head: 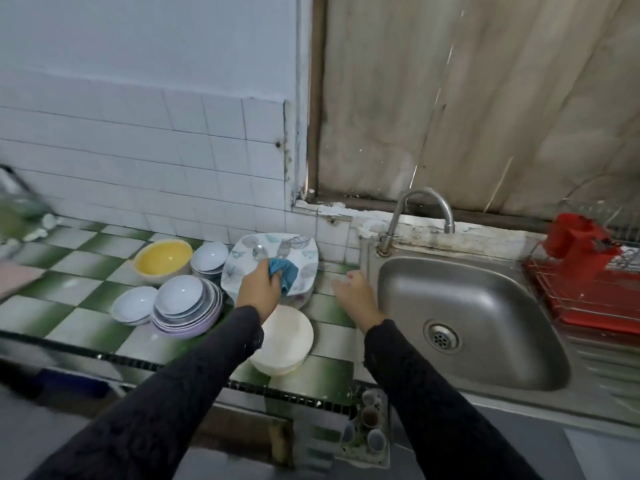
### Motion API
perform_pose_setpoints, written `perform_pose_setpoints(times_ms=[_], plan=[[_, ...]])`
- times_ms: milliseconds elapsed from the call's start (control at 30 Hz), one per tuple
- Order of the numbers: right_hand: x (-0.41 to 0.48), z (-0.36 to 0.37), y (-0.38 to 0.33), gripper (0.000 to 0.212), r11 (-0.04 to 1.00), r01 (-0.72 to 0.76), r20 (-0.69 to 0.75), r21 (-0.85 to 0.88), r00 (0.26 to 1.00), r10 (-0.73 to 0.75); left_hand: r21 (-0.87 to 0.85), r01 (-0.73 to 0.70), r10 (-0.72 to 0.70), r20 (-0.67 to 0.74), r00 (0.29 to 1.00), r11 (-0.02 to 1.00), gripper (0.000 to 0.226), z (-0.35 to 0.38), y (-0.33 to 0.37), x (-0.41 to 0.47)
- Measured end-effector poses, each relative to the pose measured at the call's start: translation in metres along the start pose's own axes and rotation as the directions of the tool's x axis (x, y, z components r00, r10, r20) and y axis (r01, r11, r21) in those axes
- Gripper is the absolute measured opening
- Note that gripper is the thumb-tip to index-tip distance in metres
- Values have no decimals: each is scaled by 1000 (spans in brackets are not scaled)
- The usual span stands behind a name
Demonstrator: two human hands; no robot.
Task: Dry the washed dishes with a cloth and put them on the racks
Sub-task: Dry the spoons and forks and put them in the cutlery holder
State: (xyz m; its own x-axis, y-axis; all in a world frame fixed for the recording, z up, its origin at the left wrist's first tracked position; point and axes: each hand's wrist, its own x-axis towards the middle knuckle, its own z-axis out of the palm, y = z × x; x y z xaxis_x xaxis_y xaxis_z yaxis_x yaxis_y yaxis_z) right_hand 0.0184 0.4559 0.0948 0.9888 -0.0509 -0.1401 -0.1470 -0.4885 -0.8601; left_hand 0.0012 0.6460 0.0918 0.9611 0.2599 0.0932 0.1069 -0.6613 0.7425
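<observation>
My left hand grips a blue cloth together with a metal spoon, held in front of a leaf-patterned white plate that leans against the tiled wall. My right hand hovers over the counter beside the sink, fingers loosely curled and holding nothing. On the counter lie a yellow bowl, a stack of white bowls, a stack of plates with a white bowl on top, a small white bowl and an overturned cream bowl. A red dish rack stands at the right.
A curved tap rises behind the steel sink. The counter has green and white tiles with a dark front edge. A red cup holder sits on the rack. Blurred items lie at the far left. A small holder with cups hangs below the counter.
</observation>
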Motion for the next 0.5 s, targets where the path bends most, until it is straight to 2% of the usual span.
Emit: perform_pose_setpoints(times_ms=[133,233,267,333,367,500], plan=[[18,63,-16,27,999,-26,33,37,999,25,-15,74,-73,20,997,997,28,-42,-42,22],[27,97,-23,5,999,-18,53,-33,998,20,-89,149,-146,43,988,985,29,-64,-70,36],[29,104,-25,9,998,-20,57,-53,998,23,-107,174,-168,60,984,979,30,-69,-76,39],[36,117,-28,37,996,-14,61,-84,998,19,-140,194,-183,90,979,971,32,-75,-83,48],[39,123,-30,44,995,-18,59,-96,998,24,-157,195,-182,97,979,968,32,-75,-86,52],[59,141,-31,44,991,-5,60,-136,998,13,-182,209,-187,130,974,961,34,-68,-97,75]])
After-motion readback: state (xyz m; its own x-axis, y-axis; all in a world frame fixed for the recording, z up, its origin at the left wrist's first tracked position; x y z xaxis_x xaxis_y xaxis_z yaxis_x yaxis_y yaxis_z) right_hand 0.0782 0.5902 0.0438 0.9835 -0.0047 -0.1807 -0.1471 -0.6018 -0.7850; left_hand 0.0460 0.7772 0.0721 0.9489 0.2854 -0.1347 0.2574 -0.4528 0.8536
